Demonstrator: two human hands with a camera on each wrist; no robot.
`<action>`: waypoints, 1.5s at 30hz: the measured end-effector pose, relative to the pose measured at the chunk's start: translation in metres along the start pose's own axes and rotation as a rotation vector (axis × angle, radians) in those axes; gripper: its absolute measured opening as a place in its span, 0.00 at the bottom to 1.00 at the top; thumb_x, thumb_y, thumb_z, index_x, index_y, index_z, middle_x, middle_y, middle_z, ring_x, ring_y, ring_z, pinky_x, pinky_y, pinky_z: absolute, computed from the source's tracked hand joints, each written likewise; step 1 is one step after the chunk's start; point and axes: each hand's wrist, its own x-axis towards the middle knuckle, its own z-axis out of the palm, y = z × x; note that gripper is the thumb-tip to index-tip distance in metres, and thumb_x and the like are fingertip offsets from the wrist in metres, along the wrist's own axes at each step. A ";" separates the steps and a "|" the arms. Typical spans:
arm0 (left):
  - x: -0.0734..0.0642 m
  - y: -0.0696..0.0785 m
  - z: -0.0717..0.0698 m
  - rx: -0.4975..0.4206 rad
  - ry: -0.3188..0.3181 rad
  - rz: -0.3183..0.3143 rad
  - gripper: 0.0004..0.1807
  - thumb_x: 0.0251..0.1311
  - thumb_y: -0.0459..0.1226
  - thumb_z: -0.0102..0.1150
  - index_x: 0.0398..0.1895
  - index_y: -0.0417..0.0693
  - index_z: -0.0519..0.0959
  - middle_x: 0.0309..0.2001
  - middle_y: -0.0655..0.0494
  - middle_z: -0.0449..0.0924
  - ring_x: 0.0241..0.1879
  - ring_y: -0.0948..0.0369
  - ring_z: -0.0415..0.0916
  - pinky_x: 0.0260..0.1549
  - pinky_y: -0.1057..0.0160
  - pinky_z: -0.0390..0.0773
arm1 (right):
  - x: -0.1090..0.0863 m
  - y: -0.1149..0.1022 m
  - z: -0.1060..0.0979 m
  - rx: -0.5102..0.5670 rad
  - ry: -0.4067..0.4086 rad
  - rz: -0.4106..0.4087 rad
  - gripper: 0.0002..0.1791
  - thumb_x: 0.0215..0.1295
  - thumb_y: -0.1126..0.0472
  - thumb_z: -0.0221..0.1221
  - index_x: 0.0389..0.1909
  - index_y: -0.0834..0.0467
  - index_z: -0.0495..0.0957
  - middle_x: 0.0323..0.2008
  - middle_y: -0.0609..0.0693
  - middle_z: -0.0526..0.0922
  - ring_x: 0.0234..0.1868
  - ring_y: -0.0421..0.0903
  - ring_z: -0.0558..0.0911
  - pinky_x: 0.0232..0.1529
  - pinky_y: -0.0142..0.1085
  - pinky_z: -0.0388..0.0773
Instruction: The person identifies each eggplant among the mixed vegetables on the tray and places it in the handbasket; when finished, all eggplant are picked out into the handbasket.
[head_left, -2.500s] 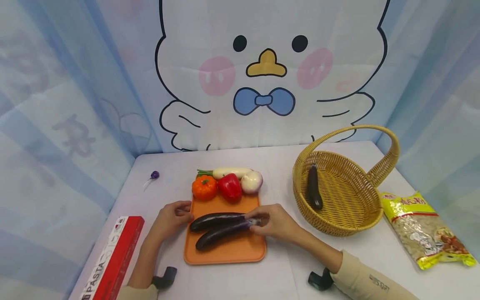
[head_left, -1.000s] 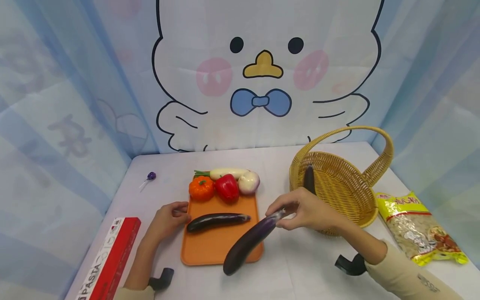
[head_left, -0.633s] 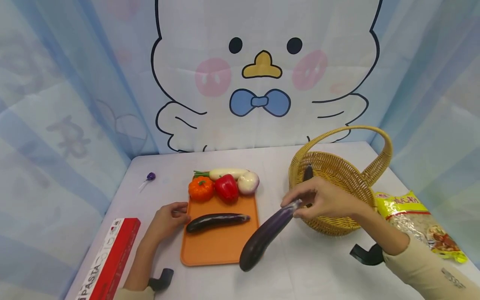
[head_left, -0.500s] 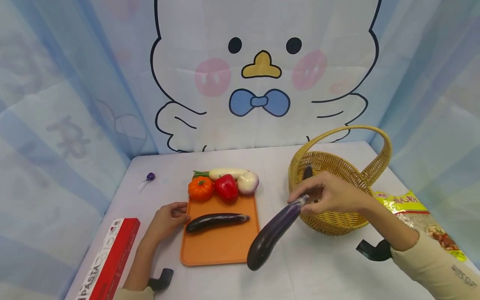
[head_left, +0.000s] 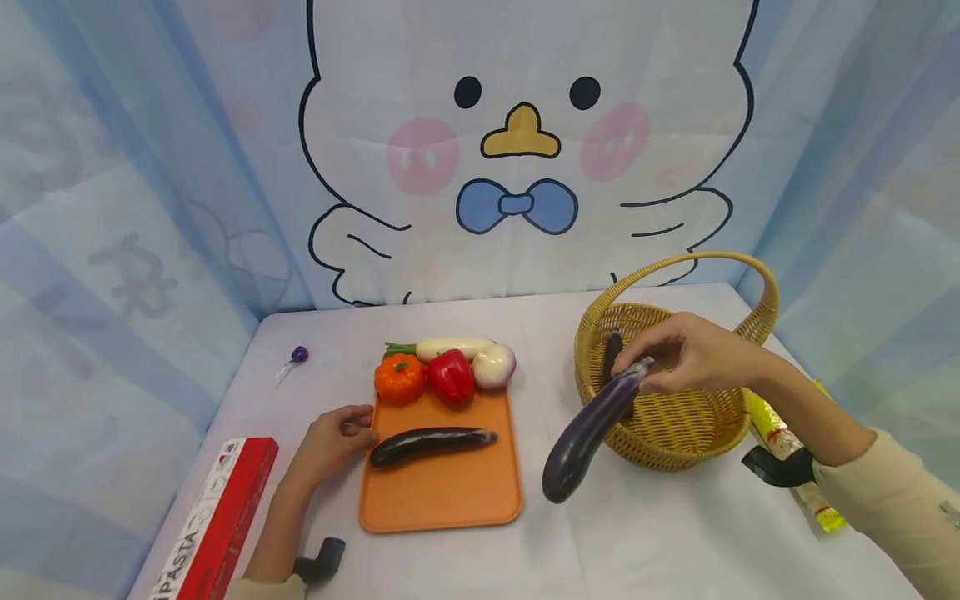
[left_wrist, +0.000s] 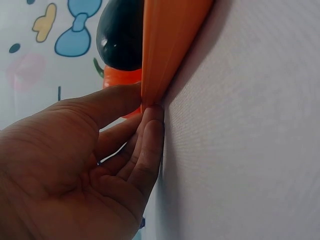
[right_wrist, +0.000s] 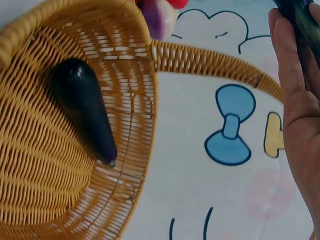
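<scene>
My right hand (head_left: 693, 354) pinches an eggplant (head_left: 592, 437) by its stem end, and the fruit hangs tilted down to the left at the basket's near-left side. Inside the wicker basket (head_left: 660, 454) lies another eggplant (right_wrist: 85, 110), partly hidden behind my right hand in the head view. My left hand (head_left: 335, 442) holds the left rim of an orange tray (head_left: 442, 504), with thumb and fingertips at the edge in the left wrist view. One eggplant (head_left: 431, 444) lies across the tray.
An orange pumpkin (head_left: 400, 378), a red bell pepper (head_left: 452, 377), a white radish (head_left: 453, 347) and a white-purple turnip (head_left: 494, 367) sit at the tray's back end. A lollipop (head_left: 299, 355) and a pasta box (head_left: 217, 521) lie left. My right arm partly covers a yellow food bag (head_left: 772, 421).
My right hand has lifted one of two eggplants off the tray and carried it rightward, up to the basket. The left hand has stayed at the tray rim.
</scene>
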 end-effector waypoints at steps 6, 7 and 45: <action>0.000 -0.001 0.001 -0.010 -0.002 0.004 0.27 0.62 0.39 0.66 0.64 0.43 0.74 0.49 0.50 0.81 0.45 0.55 0.81 0.51 0.52 0.79 | -0.008 0.009 -0.018 -0.001 0.008 0.020 0.20 0.57 0.77 0.65 0.49 0.58 0.83 0.41 0.54 0.84 0.29 0.48 0.80 0.24 0.36 0.80; 0.000 -0.001 0.001 -0.009 -0.003 0.005 0.27 0.62 0.39 0.66 0.64 0.43 0.74 0.49 0.50 0.81 0.45 0.55 0.81 0.51 0.52 0.79 | -0.009 0.011 -0.021 -0.001 0.012 0.018 0.20 0.56 0.78 0.64 0.49 0.59 0.83 0.41 0.54 0.84 0.28 0.47 0.80 0.23 0.35 0.79; 0.003 -0.004 0.000 -0.013 -0.008 -0.009 0.27 0.62 0.40 0.67 0.64 0.45 0.74 0.48 0.52 0.81 0.44 0.57 0.80 0.51 0.53 0.79 | -0.035 0.042 -0.080 -0.120 0.096 0.181 0.15 0.64 0.73 0.61 0.51 0.61 0.81 0.38 0.56 0.85 0.31 0.47 0.82 0.27 0.37 0.78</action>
